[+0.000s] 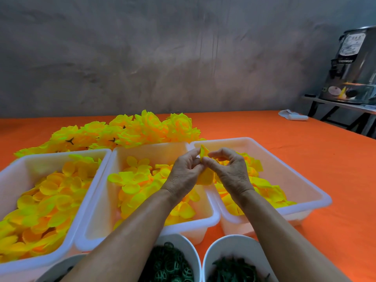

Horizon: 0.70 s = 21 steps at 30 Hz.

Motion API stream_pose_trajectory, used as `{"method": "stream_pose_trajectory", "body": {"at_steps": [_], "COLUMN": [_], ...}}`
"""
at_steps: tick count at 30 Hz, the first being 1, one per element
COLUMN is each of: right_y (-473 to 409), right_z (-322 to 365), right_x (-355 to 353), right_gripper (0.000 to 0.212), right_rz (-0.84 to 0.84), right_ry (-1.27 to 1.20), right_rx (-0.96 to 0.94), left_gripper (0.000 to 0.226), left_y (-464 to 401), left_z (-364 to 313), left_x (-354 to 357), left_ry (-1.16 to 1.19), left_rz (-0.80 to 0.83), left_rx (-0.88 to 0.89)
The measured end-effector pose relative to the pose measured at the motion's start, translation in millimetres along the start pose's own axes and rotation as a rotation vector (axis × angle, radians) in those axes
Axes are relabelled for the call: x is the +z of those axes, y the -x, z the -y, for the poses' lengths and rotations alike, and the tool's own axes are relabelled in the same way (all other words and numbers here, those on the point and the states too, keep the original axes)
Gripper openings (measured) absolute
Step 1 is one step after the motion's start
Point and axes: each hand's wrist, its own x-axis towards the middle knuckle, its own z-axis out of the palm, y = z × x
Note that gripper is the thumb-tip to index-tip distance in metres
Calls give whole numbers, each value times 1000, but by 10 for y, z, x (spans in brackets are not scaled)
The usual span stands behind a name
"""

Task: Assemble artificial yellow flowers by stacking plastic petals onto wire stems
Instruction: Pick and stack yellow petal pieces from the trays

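Both hands meet above the middle and right trays. My left hand [186,171] and my right hand [228,169] pinch a small yellow petal piece [204,152] between thumbs and fingertips; more yellow petal [205,177] hangs below between the palms. Any wire stem is hidden by the fingers. Three white trays hold loose yellow petals: left [30,159], middle [150,147], right [295,180]. A heap of finished yellow flowers [130,131] lies behind the trays.
Two white bowls at the near edge hold green parts: rings [168,263] and dark green pieces [234,267]. An orange cloth [305,143] covers the table. A white roll [293,116] lies at the far right. A steel urn [354,64] stands on a side table.
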Motion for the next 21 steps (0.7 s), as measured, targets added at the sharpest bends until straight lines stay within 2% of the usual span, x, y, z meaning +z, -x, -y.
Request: {"method": "stream_pose_trajectory", "body": {"at_steps": [4, 7, 16, 21], "right_y": [-9, -8, -14, -7], "right_z": [-30, -37, -30, -52], "right_x": [-5, -12, 0, -17], "right_gripper": [10, 16, 10, 8], "right_rz": [23, 4, 35, 36], "right_ry": [-119, -142, -48, -173], "right_rx": [57, 33, 3, 100], "left_gripper": [31, 33, 32, 36], "left_y": [18, 13, -13, -2], "left_z": [-17, -8, 28, 38], "left_x": [-4, 0, -8, -13], "left_ry": [9, -6, -2, 2], "left_rz": [29, 31, 12, 33], "left_rx": [2, -1, 31, 43]}}
